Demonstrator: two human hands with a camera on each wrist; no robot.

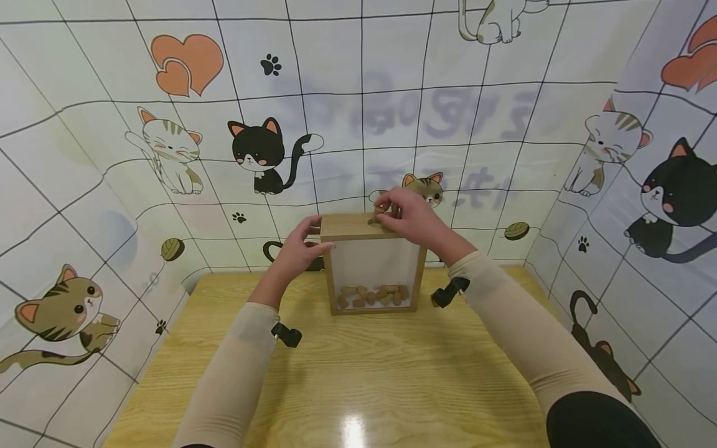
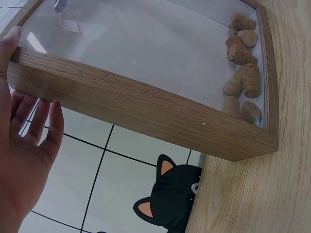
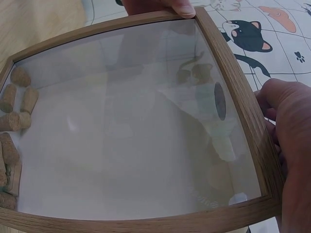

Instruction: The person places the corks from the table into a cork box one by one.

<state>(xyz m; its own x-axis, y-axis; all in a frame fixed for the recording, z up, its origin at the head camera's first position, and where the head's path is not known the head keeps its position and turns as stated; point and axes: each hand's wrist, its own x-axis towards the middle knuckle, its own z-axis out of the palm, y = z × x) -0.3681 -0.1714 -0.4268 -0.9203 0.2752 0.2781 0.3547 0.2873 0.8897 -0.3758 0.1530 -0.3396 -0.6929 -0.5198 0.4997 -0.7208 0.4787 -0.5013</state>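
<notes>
A shallow wooden display box (image 1: 372, 235) with a clear front stands upright on the table. Corks (image 1: 372, 295) lie along its bottom; in the left wrist view several corks (image 2: 250, 80) show behind the pane. My left hand (image 1: 295, 252) holds the box's upper left side, thumb at the front edge and fingers toward the back. Above the top panel, my right hand (image 1: 411, 214) pinches a small brown piece, apparently a cork (image 1: 379, 211), beside a dark hole (image 3: 220, 101) seen through the pane. In the right wrist view the right fingertips are hidden behind the frame.
The box stands near the back edge of the wood-grain table (image 1: 358, 367). A small brown object (image 1: 434, 301) is partly hidden by the right wrist camera (image 1: 450, 291). A cat-printed sheet (image 1: 336, 124) hangs behind and on both sides.
</notes>
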